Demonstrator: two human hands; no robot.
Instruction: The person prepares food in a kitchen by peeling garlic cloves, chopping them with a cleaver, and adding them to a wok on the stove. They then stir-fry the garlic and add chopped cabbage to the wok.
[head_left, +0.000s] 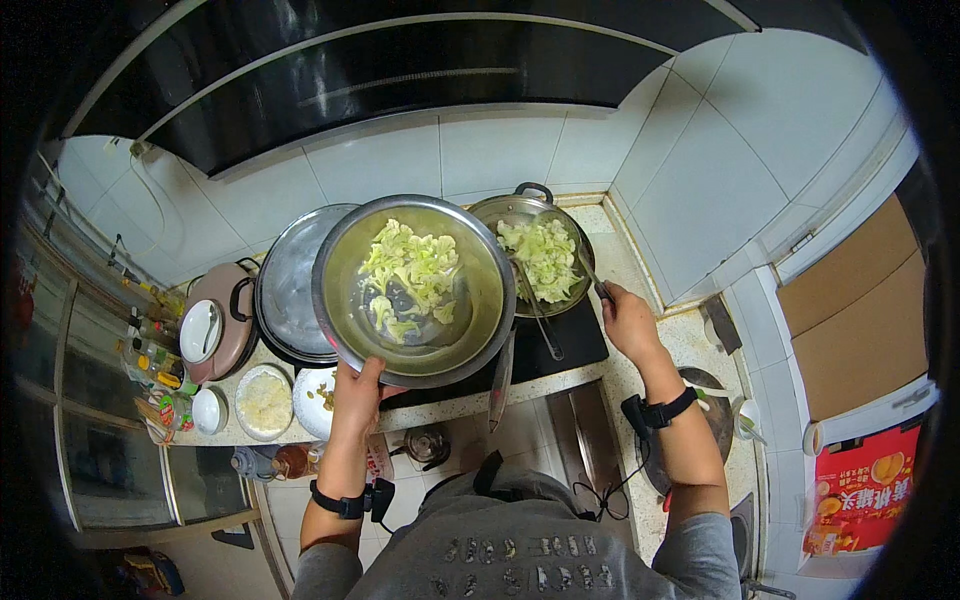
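Observation:
My left hand (361, 394) grips the near rim of a large metal basin (480, 330), which is held up over the stove. Pale green cauliflower florets (416, 270) lie in the basin. To the right, a pan (487, 214) with a black loop handle holds more cauliflower pieces (544, 259). My right hand (628, 319) is closed on the dark handle of a metal utensil (592, 271) whose head reaches into that pan. A second metal utensil (536, 307) rests across the pan's near edge, its handle pointing towards me.
Left of the basin sit a large metal lid (296, 285) and a pinkish lidded pot (232, 334). Plates of food (264, 401), a white bowl (209, 411) and bottles (157, 360) line the left counter. A round board (686, 442) lies at right; a range hood (450, 67) hangs above.

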